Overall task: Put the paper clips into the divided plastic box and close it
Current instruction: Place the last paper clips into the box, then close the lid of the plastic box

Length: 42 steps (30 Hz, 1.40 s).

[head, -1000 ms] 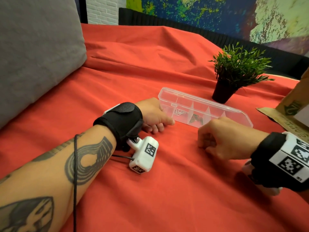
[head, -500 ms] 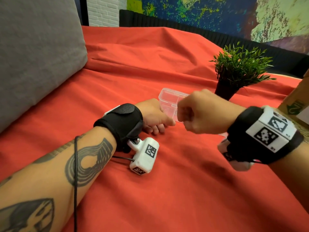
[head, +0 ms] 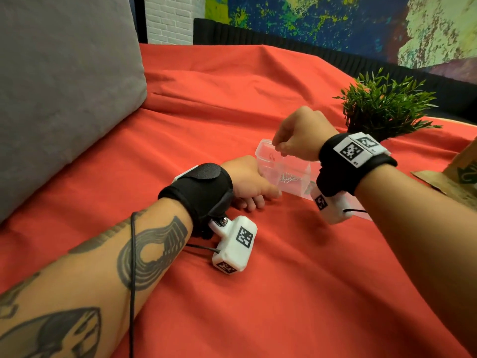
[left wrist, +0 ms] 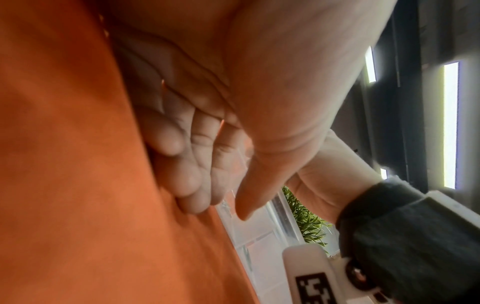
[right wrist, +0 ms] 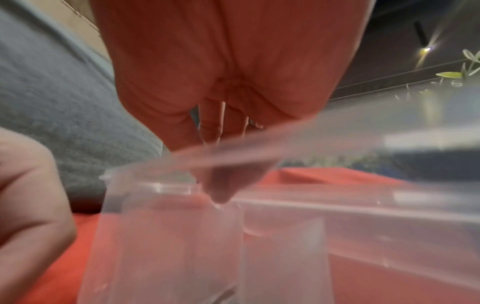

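Observation:
The clear divided box (head: pixel 263 151) lies on the red cloth with its lid (right wrist: pixel 285 148) raised. Silver paper clips (head: pixel 287 178) sit in its second compartment. My right hand (head: pixel 280 149) hangs over the box's left end compartment, fingers pointing down and apart (right wrist: pixel 215 164). A small clip (head: pixel 271 156) shows just below the fingertips inside that compartment; I cannot tell whether they touch it. My left hand (head: pixel 265 198) rests on the cloth at the box's near left corner. Its thumb lies straight against the box wall (left wrist: pixel 257 232) and its fingers (left wrist: pixel 192 185) curl loosely on the cloth.
A small potted plant (head: pixel 382 112) stands just behind the box's right part. A cardboard box (head: pixel 454 174) sits at the right edge. A large grey cushion (head: pixel 64 86) fills the left. Red cloth (head: pixel 284 293) covers the surface in front of me.
My right hand rose from the cloth in front of the box as a fist, moved left over the box's left end, and its fingers now point down. The left hand stayed put.

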Each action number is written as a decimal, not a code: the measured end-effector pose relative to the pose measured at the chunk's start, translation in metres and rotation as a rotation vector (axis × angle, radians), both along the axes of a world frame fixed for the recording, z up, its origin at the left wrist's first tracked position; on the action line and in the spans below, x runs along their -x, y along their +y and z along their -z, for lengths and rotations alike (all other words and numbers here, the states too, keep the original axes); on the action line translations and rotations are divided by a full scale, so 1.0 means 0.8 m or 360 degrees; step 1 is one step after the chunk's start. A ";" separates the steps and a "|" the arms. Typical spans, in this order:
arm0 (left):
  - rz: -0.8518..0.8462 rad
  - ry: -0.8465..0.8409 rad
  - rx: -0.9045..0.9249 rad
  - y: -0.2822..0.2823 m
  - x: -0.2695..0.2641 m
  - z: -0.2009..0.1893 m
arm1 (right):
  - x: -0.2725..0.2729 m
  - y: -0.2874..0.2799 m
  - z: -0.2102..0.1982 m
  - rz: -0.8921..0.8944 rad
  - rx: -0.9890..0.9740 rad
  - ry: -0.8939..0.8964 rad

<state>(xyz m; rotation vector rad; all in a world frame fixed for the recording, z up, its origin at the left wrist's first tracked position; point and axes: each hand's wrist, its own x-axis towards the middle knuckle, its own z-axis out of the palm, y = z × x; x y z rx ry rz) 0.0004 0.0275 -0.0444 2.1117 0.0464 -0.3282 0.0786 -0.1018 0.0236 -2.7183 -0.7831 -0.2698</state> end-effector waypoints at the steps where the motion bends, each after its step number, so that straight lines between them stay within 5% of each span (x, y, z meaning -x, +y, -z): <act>1: 0.0004 0.0003 -0.0003 0.000 0.000 0.000 | -0.001 -0.001 0.003 0.0001 -0.0023 0.0010; 16: -0.0060 -0.0012 -0.0047 0.000 -0.004 0.003 | 0.006 -0.168 -0.027 0.0324 -0.0382 -0.0225; 25: -0.0114 -0.0029 -0.0053 -0.001 -0.004 0.002 | -0.031 -0.251 0.014 0.0773 -0.0561 0.0299; 31: -0.0512 -0.0274 0.0112 0.013 -0.013 0.000 | -0.031 -0.248 0.028 0.0970 -0.0716 0.0775; 42: -0.0709 -0.0599 0.0362 0.022 -0.027 0.005 | -0.036 -0.207 0.025 0.0793 -0.0793 0.0893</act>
